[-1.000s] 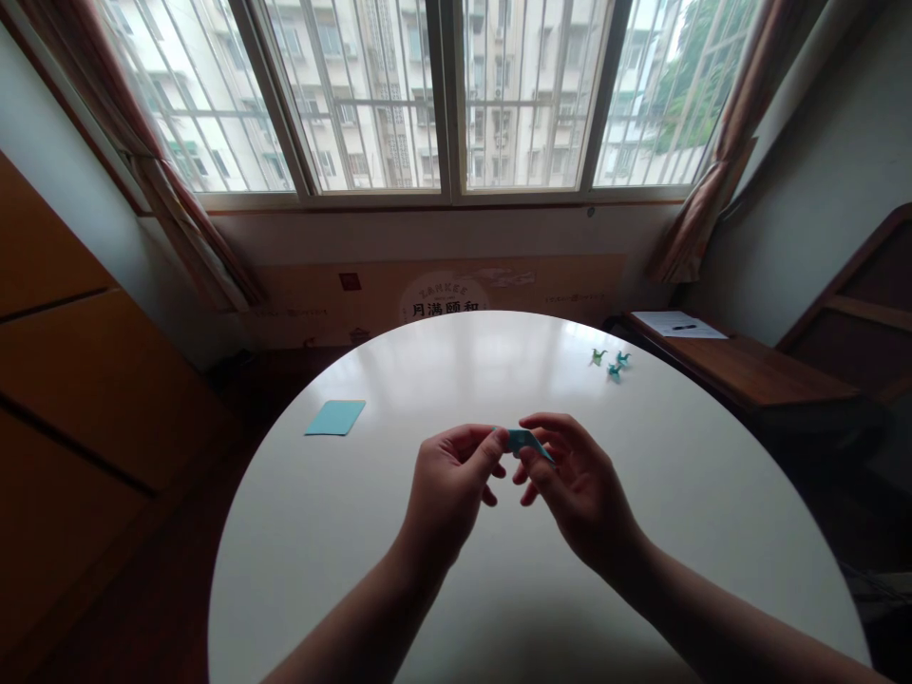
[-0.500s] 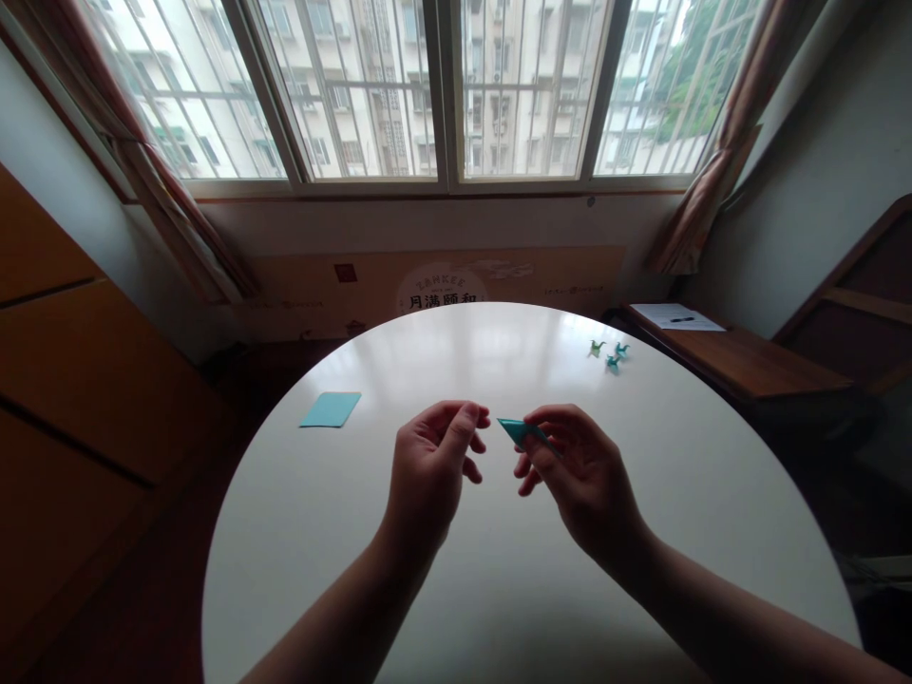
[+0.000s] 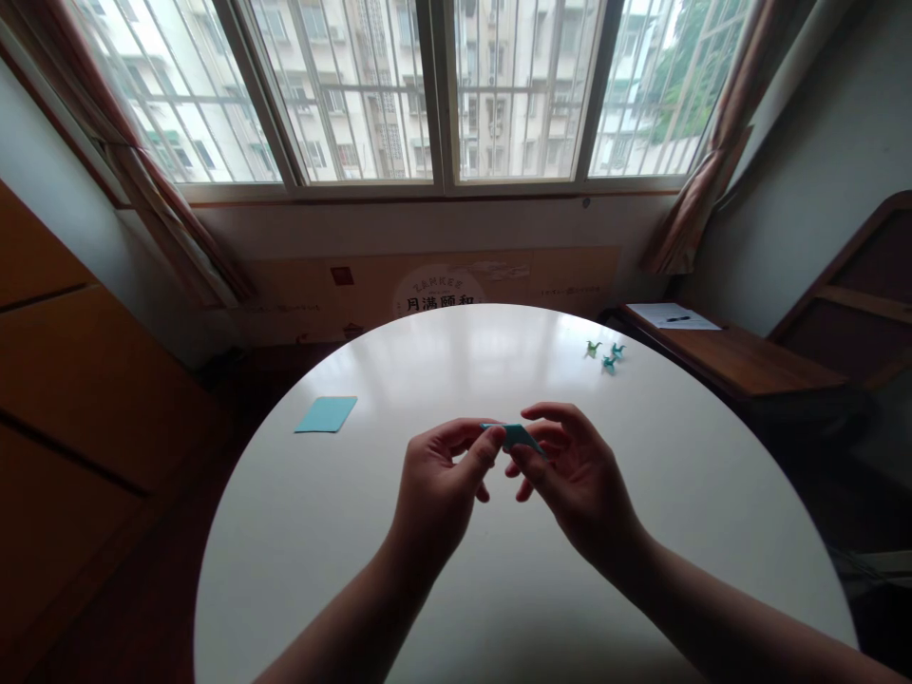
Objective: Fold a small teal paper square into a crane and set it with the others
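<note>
A small piece of folded teal origami paper (image 3: 520, 437) is held up between both hands, above the middle of the white round table (image 3: 342, 570). My left hand (image 3: 446, 475) pinches its left end between thumb and fingers. On its lower right side, the thumb of my right hand (image 3: 577, 475) presses against the paper; the index finger is lifted off and bent above it. The fingertips cover part of the folds.
A stack of square teal paper (image 3: 326, 415) lies at the table's left. Three small folded paper cranes (image 3: 608, 364) stand at the back right. Beyond the table's right edge, a wooden side table (image 3: 755, 361) bears a white sheet (image 3: 641, 314) and a pen (image 3: 679, 319).
My left hand has moved right and taken hold of the folded paper's left tip. My right index finger has lifted off the paper. The view has shifted slightly.
</note>
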Available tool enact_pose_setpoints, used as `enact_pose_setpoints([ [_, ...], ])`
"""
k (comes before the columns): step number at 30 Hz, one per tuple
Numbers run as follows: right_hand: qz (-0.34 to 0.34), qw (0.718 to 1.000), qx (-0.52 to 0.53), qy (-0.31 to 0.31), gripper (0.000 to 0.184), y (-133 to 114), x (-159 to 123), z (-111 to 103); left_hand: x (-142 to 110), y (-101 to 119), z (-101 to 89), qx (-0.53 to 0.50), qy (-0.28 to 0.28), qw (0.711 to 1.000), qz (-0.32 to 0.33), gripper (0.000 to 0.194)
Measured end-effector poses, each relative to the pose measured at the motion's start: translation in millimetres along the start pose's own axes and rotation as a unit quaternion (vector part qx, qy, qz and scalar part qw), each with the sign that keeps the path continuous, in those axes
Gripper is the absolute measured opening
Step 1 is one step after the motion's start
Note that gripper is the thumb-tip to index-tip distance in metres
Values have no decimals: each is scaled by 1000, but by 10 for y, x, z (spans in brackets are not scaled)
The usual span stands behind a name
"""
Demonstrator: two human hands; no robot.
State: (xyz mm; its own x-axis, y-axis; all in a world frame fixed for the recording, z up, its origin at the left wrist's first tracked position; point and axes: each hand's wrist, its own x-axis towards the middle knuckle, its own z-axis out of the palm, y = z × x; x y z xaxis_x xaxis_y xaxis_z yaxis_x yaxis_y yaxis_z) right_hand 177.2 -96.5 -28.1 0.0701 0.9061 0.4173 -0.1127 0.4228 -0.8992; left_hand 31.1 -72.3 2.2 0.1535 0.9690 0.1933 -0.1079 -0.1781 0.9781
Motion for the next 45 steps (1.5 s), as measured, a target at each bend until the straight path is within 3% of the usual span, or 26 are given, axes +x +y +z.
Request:
enact_pose_setpoints([
  [7,-13,1000,25,6,29,-16,19,-11,28,14,6,-83,31,995,-46,25],
  [14,-7,1000,22,2,25,-32,18,-21,24,10,7,-90,-6,995,-50,21],
  [21,38,998,54,-22,25,-33,37,-20,18,-29,-23,-44,-23,999,-15,15],
  [25,64,996,69,-5,21,-4,62,-32,15,-46,-35,-8,-32,999,4,17],
  [31,65,996,62,5,20,-3,60,-47,27,-20,-14,-51,-27,998,-26,24],
  [39,86,993,74,-16,23,7,59,-17,23,-4,-20,39,-46,997,38,27],
  [45,87,993,71,-25,22,-24,47,-24,16,-8,-23,-29,-27,999,7,33],
])
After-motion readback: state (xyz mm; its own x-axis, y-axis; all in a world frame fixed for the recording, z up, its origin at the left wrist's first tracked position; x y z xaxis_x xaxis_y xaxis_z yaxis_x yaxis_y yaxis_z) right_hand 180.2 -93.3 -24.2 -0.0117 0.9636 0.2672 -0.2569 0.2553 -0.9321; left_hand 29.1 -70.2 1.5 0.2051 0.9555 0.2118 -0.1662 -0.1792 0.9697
